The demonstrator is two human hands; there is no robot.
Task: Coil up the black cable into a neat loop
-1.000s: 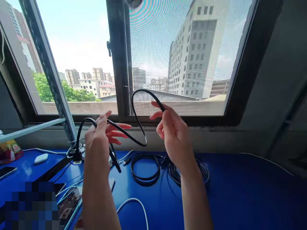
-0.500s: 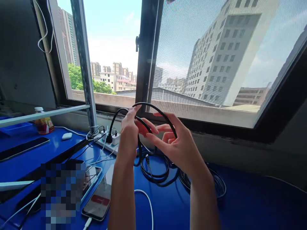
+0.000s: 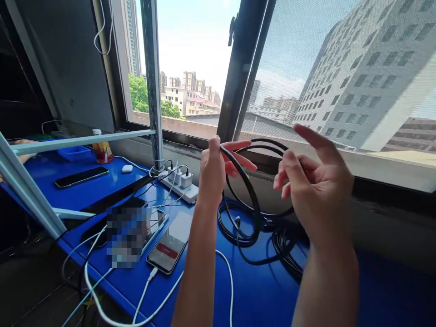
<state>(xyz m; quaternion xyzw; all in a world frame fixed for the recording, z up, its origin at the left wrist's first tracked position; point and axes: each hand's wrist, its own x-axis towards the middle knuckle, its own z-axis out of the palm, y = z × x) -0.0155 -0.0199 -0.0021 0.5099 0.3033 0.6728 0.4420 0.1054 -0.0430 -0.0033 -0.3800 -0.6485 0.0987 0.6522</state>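
Note:
My left hand (image 3: 216,170) is raised above the desk and grips loops of a black cable (image 3: 250,186) between thumb and fingers. The loops hang in the air, their lower part dropping in front of another coil. To the right, my right hand (image 3: 315,190) curls its thumb and lower fingers where the far side of the loops runs in, with the index finger lifted away. The exact grip point there is hidden behind the fingers. Below lie a coiled black cable (image 3: 226,231) with a plug end and a second black coil (image 3: 286,254) on the blue desk (image 3: 254,295).
A power strip (image 3: 184,190) with several chargers stands by the window wall. Phones (image 3: 170,245), (image 3: 81,177), white charging cables (image 3: 229,268), a white earbud case (image 3: 127,169), a bottle (image 3: 102,147) and a metal shelf frame (image 3: 85,141) are at left. Another person's hand (image 3: 25,152) shows at the far left.
My view has swung left, so the scene sits further right. My hands have moved apart, widening the loops between them. My right index finger has lifted off the cable.

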